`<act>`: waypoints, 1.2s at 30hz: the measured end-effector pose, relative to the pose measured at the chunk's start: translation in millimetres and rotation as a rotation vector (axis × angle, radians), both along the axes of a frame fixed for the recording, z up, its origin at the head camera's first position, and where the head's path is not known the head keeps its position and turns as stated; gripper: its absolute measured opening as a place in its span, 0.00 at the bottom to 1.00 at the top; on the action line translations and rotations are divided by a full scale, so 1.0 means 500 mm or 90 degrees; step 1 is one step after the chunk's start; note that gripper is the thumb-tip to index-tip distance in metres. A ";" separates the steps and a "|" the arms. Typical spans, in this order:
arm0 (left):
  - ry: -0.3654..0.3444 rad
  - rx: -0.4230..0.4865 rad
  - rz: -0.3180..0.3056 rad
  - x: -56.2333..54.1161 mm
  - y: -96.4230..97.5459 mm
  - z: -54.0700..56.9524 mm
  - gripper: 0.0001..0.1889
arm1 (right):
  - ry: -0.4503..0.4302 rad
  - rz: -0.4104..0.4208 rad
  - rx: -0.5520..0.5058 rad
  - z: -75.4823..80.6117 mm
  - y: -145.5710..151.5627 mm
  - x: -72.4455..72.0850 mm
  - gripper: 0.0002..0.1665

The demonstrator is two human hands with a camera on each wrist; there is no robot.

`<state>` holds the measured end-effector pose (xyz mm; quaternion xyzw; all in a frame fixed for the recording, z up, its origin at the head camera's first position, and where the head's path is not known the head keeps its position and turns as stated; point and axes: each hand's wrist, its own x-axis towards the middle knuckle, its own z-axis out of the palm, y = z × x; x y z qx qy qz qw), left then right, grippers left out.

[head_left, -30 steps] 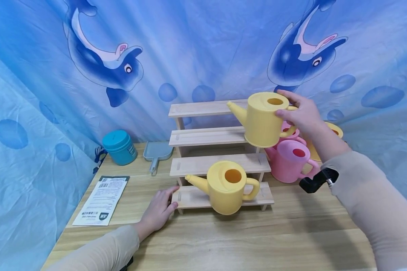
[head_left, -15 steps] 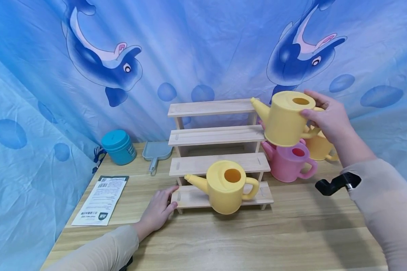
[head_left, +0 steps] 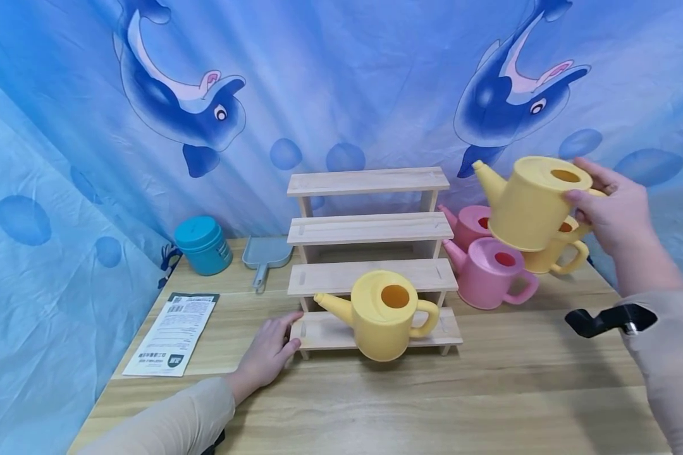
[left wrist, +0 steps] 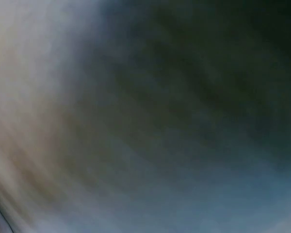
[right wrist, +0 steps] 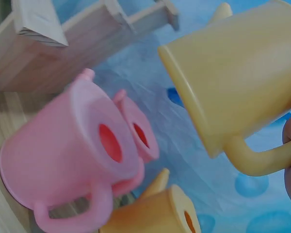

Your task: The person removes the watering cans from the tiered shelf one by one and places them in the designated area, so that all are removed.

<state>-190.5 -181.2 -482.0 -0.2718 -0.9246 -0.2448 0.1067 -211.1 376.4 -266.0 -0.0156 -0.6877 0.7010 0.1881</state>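
My right hand grips a yellow watering can by its handle and holds it in the air at the right, its spout pointing left. In the right wrist view that yellow can hangs above the others, with only a few fingertips showing. A second yellow watering can sits on the lowest step of a wooden tiered shelf. Beside that step, my left hand touches its left end. The left wrist view is too blurred to make out anything.
Right of the shelf stand two pink watering cans and another yellow can, partly behind the held one. At the left are a teal tub, a grey dustpan and a printed packet. A dolphin-printed curtain hangs behind.
My right hand has carried the yellow watering can rightward, from in front of the shelf's upper tiers to above the cans at the right. The left hand stays at the shelf.
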 end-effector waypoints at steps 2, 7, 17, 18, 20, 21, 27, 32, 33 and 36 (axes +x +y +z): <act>-0.003 -0.003 0.001 0.000 0.000 0.000 0.24 | 0.021 -0.011 -0.019 -0.007 0.017 0.007 0.40; 0.000 -0.001 0.002 0.000 0.001 0.002 0.25 | 0.014 -0.080 0.057 -0.024 0.055 0.022 0.39; 0.010 0.004 -0.002 0.002 0.000 -0.001 0.25 | -0.048 -0.151 0.188 -0.079 0.106 0.053 0.38; 0.011 0.005 -0.002 0.002 0.000 -0.001 0.25 | -0.051 -0.151 0.189 -0.084 0.109 0.054 0.38; 0.015 0.007 -0.001 0.002 0.001 -0.001 0.25 | -0.053 -0.153 0.184 -0.095 0.115 0.057 0.38; 0.015 0.007 -0.001 0.002 0.001 -0.001 0.25 | -0.054 -0.155 0.184 -0.099 0.117 0.057 0.37; 0.002 0.005 0.004 0.002 -0.001 -0.002 0.25 | -0.070 -0.173 0.193 -0.123 0.127 0.056 0.38; -0.002 0.001 0.004 0.000 -0.002 -0.001 0.25 | -0.107 -0.192 0.200 -0.145 0.130 0.054 0.40; 0.000 0.001 0.002 0.000 -0.001 -0.001 0.25 | -0.116 -0.195 0.204 -0.149 0.131 0.054 0.40; 0.012 0.004 -0.004 0.000 -0.001 0.000 0.25 | -0.136 -0.197 0.213 -0.163 0.132 0.055 0.41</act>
